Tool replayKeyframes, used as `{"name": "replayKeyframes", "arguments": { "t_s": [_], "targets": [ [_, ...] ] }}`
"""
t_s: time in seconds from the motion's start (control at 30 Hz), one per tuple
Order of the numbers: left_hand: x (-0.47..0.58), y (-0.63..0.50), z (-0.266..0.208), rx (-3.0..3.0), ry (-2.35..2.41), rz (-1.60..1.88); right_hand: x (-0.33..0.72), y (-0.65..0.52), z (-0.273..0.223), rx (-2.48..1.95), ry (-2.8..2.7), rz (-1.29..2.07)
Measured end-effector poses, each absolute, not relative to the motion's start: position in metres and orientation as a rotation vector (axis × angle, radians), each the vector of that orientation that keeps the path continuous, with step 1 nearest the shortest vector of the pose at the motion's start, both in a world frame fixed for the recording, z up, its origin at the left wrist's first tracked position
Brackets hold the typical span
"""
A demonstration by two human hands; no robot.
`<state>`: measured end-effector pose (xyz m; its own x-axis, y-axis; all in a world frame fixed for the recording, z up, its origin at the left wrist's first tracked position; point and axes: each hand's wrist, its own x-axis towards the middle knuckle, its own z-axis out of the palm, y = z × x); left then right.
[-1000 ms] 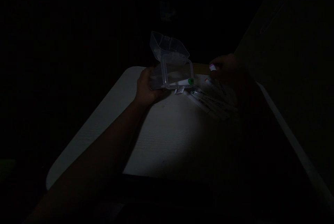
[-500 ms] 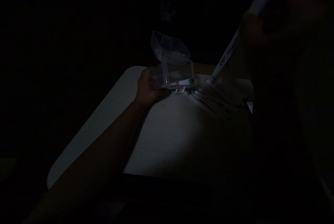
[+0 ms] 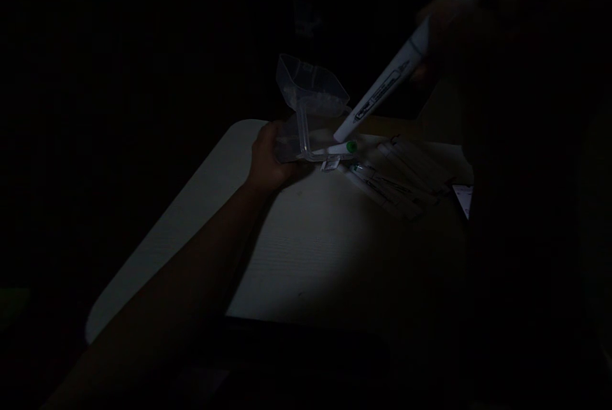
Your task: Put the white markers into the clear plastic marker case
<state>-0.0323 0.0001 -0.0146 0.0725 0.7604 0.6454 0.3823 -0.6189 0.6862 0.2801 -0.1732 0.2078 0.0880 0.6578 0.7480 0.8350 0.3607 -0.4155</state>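
- Since half a second ago, the white marker (image 3: 387, 81) in the right hand (image 3: 454, 21) has swung left; its lower tip now sits at the mouth of the clear plastic box (image 3: 310, 132), not over the loose markers (image 3: 401, 180).
- The right-hand grip is closed round the marker's upper end, dim in the dark.
- The left hand (image 3: 268, 161) clamps the box's left side, lid open, on the white counter (image 3: 306, 250).
- A green-capped marker (image 3: 342, 148) already lies inside the box.
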Motion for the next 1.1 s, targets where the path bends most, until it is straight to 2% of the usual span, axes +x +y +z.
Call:
{"name": "replayKeyframes", "arguments": {
  "t_s": [0.07, 0.2, 0.3, 0.7, 0.93, 1.1],
  "targets": [
    [-0.032, 0.001, -0.015, 2.021, 1.142, 1.556, 0.281, -0.172, 0.204, -1.267, -1.614, -0.28],
    [-0.031, -0.001, -0.014, 2.046, 1.156, 1.533, 0.283, -0.171, 0.202, -1.289, -1.746, -0.085],
    [-0.03, -0.002, -0.014, 2.075, 1.157, 1.535, 0.285, -0.171, 0.208, -1.319, -1.791, -0.125],
    [-0.027, -0.005, -0.007, 2.027, 1.196, 1.514, 0.287, -0.164, 0.203, -1.252, -1.983, 0.287],
    [-0.027, -0.004, -0.007, 2.05, 1.168, 1.553, 0.285, -0.161, 0.201, -1.288, -2.178, 0.296],
    [-0.027, -0.002, -0.006, 2.072, 1.187, 1.566, 0.269, -0.16, 0.202, -1.494, -2.284, 0.256]
  ]
}}
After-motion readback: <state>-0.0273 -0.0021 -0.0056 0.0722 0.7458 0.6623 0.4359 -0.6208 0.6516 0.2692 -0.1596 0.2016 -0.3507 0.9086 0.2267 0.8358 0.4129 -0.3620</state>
